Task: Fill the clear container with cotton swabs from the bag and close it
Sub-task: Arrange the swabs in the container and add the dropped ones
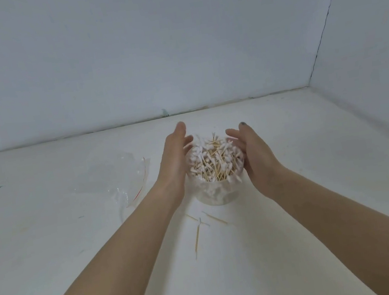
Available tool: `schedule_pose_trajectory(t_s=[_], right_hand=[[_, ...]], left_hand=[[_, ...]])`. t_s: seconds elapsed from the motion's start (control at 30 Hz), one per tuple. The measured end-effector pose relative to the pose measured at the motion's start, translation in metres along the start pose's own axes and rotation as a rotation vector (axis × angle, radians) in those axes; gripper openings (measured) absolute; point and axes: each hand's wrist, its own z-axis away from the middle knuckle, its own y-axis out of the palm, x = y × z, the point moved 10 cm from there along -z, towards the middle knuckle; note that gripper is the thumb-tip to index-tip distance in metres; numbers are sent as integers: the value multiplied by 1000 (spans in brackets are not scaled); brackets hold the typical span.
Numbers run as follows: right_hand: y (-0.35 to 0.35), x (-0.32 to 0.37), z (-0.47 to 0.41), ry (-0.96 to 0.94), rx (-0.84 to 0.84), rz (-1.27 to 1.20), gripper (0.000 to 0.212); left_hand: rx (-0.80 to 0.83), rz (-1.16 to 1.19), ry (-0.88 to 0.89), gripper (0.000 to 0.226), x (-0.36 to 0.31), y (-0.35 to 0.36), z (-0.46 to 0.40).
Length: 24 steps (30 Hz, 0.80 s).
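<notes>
**— What's the risk from where you stand?**

Nearest me, short of my fingers, a few stray swabs [198,233] already lie loose on the worktop [299,207]. That tells me how easily more could go. The heap of swabs [213,162] stands above the container [217,194] rim, sticks pointing every way. If I squeeze in unevenly or too fast, I judge some will spring out over the edge and join the ones down here. Push hard on one side only and the container could tip or slide, since its wall is light clear plastic.

**— And closing it?**

I can't see a lid anywhere, so I can't say where it is. With swabs piled this high I'd expect a lid not to seat until they are pressed down level.

**— How are your hands placed?**

Both forearms reach forward, converging. My left hand [176,158] is on the left flank of the heap, palm facing in, fingers straight and relaxed, holding nothing. My right hand [255,153] mirrors it on the other flank, palm in, fingers loosely curved toward the swabs, also gripping nothing. Between them sits the container, cupped from both sides. Whether my palms actually touch the wall I can't tell.

**— The bag?**

The bag [122,179] lies flat, off to the left of my left hand, apart from it, looking empty. Beyond my fingertips is bare worktop, then the wall [172,48].
</notes>
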Motion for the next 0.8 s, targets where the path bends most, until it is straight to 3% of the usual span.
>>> schedule_pose_trajectory(t_s=[0.1,0.3,0.43,0.8], right_hand=[[4,-25,4,82,14,-65,59],[8,11,5,26,-63,-107,54],[10,-11,8,105,-62,-101,54],[1,-21,7,139,-94,-129,63]], left_hand=[[2,84,-111,55,25,6,17],[-82,91,-38,59,-4,15,9],[-54,101,-152,64,18,18,8],[0,67,-166,70,31,23,3]])
